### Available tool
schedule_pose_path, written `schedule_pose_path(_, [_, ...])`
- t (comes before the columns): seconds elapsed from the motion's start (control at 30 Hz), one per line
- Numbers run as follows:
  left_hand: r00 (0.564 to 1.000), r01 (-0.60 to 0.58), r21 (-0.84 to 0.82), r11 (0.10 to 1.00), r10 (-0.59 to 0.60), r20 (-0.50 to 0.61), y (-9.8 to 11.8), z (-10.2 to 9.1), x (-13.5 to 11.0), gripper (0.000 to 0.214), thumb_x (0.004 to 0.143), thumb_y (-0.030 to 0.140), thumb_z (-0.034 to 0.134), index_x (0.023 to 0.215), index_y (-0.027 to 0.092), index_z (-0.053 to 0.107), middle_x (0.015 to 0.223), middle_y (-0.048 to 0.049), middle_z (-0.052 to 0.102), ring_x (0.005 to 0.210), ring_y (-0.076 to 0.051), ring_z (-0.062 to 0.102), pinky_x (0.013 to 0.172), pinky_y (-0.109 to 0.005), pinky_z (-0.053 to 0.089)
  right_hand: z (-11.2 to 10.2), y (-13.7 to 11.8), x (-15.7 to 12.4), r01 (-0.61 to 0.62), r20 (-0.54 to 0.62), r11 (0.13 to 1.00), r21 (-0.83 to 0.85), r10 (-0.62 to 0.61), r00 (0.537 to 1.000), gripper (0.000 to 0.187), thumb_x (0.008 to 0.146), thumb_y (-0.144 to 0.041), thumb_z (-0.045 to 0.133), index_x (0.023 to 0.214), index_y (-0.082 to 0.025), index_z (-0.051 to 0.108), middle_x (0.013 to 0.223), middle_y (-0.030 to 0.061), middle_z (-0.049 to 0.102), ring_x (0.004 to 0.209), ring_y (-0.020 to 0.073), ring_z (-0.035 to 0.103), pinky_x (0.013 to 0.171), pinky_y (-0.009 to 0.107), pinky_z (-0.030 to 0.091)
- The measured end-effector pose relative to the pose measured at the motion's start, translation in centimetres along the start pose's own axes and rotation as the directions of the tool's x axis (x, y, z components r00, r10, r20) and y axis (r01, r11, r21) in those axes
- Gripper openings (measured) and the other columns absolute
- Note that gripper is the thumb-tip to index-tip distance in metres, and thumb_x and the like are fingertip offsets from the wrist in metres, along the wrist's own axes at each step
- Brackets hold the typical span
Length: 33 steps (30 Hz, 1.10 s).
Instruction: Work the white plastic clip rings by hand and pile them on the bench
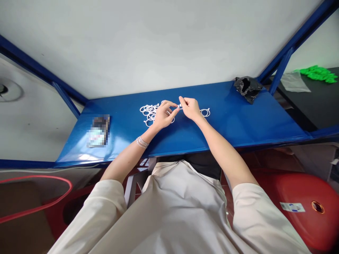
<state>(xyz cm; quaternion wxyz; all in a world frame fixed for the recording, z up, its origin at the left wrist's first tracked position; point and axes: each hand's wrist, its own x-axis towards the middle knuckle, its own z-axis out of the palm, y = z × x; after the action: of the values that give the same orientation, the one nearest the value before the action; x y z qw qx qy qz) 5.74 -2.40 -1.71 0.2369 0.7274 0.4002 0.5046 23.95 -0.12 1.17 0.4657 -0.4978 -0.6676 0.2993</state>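
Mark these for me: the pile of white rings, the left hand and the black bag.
Pile of white rings [150, 113]: head view, on the looped rims near its middle.
Left hand [161, 115]: head view, on the back of it.
Black bag [251, 93]: head view, on its crumpled side.

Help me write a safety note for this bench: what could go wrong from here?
The small white piece between the left hand and right hand could slip and drop. The white rings beside the left hand overlap, so one might drag others along if pulled.
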Motion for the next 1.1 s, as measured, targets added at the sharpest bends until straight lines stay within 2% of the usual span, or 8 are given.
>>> schedule_pose_path(0.13, [0.998, 0.019, 0.020, 1.000, -0.018, -0.058, -0.08, 0.08, 0.07, 0.053, 0.095, 0.072, 0.081, 0.094, 0.020, 0.076, 0.103, -0.0057, 0.072, 0.059, -0.006, 0.050, 0.059, -0.025, 0.043, 0.39, 0.08, -0.24, 0.022, 0.089, 1.000, -0.001, -0.022, 0.996, 0.072, 0.109, -0.069, 0.061, 0.058, -0.024, 0.039, 0.058, -0.0010, 0.046, 0.063, 0.0149, 0.042, 0.066, 0.033, 0.031])
schedule_pose_path(0.27, [0.995, 0.032, 0.036, 0.999, -0.029, -0.092, -0.42, 0.11, 0.06, 0.053, 0.100, 0.073, 0.075, 0.096, 0.020, 0.075, 0.102, -0.0047, 0.072, 0.059, -0.006, 0.052, 0.062, -0.027, 0.044, 0.35, 0.08, -0.42, 0.048, 0.052, 0.998, 0.029, -0.049, 0.997, 0.065, 0.109, -0.065, 0.063, 0.063, -0.025, 0.043, 0.061, -0.0020, 0.048, 0.063, 0.0154, 0.042, 0.067, 0.032, 0.033])
schedule_pose_path(0.37, [0.992, 0.042, 0.031, 0.999, -0.038, -0.117, -0.46, 0.13, 0.01, 0.053, 0.102, 0.072, 0.072, 0.097, 0.020, 0.076, 0.103, -0.0048, 0.072, 0.060, -0.006, 0.054, 0.063, -0.027, 0.045, 0.16, -0.07, -0.48, 0.052, 0.037, 0.995, 0.086, -0.055, 0.998, 0.054, 0.105, -0.069, 0.069, 0.077, -0.024, 0.057, 0.074, -0.0003, 0.062, 0.067, 0.0157, 0.048, 0.069, 0.031, 0.039])
schedule_pose_path(0.47, [0.991, 0.046, 0.029, 0.999, -0.042, -0.127, -0.33, 0.20, -0.02, 0.049, 0.104, 0.068, 0.073, 0.098, 0.020, 0.075, 0.104, -0.0049, 0.073, 0.061, -0.007, 0.055, 0.062, -0.027, 0.044, 0.13, -0.06, -0.42, 0.037, 0.041, 0.994, 0.103, -0.041, 0.998, 0.054, 0.104, -0.073, 0.068, 0.085, -0.023, 0.064, 0.088, 0.0036, 0.070, 0.073, 0.0169, 0.053, 0.070, 0.031, 0.042])
schedule_pose_path(0.6, [0.989, 0.050, 0.028, 0.998, -0.046, -0.139, -0.28, 0.26, -0.02, 0.046, 0.104, 0.066, 0.073, 0.100, 0.020, 0.076, 0.105, -0.0051, 0.073, 0.060, -0.006, 0.054, 0.060, -0.026, 0.043, 0.32, 0.33, -0.25, 0.004, 0.076, 0.995, 0.100, -0.012, 0.997, 0.058, 0.106, -0.077, 0.063, 0.085, -0.023, 0.067, 0.092, 0.0055, 0.070, 0.081, 0.0193, 0.059, 0.070, 0.030, 0.043])
schedule_pose_path(0.8, [0.990, 0.032, -0.006, 0.999, -0.032, -0.134, -0.30, 0.30, -0.03, 0.048, 0.103, 0.068, 0.074, 0.101, 0.020, 0.076, 0.106, -0.0051, 0.073, 0.058, -0.005, 0.051, 0.055, -0.025, 0.038, 0.54, 0.54, -0.58, -0.013, 0.234, 0.994, 0.109, -0.013, 0.972, 0.065, 0.109, -0.081, 0.053, 0.082, -0.023, 0.066, 0.082, 0.0041, 0.069, 0.081, 0.0203, 0.062, 0.072, 0.030, 0.043])
schedule_pose_path(0.93, [0.990, 0.023, -0.022, 0.999, -0.026, -0.140, -0.10, 0.38, -0.07, 0.049, 0.102, 0.070, 0.074, 0.101, 0.021, 0.076, 0.105, -0.0053, 0.072, 0.058, -0.005, 0.050, 0.054, -0.024, 0.036, 0.58, 0.54, -0.68, 0.023, 0.220, 0.995, 0.095, -0.044, 0.975, 0.066, 0.111, -0.080, 0.049, 0.079, -0.023, 0.062, 0.081, 0.0041, 0.068, 0.080, 0.0198, 0.062, 0.075, 0.030, 0.043])
schedule_pose_path(1.1, [0.985, 0.007, 0.004, 1.000, -0.006, -0.170, 0.08, 0.35, -0.05, 0.053, 0.105, 0.073, 0.069, 0.100, 0.020, 0.076, 0.102, -0.0054, 0.073, 0.057, -0.005, 0.050, 0.056, -0.025, 0.039, 0.46, 0.21, -0.55, 0.027, 0.191, 0.996, 0.087, -0.043, 0.981, 0.065, 0.110, -0.081, 0.049, 0.085, -0.023, 0.067, 0.085, 0.0049, 0.069, 0.087, 0.0220, 0.065, 0.080, 0.031, 0.045])
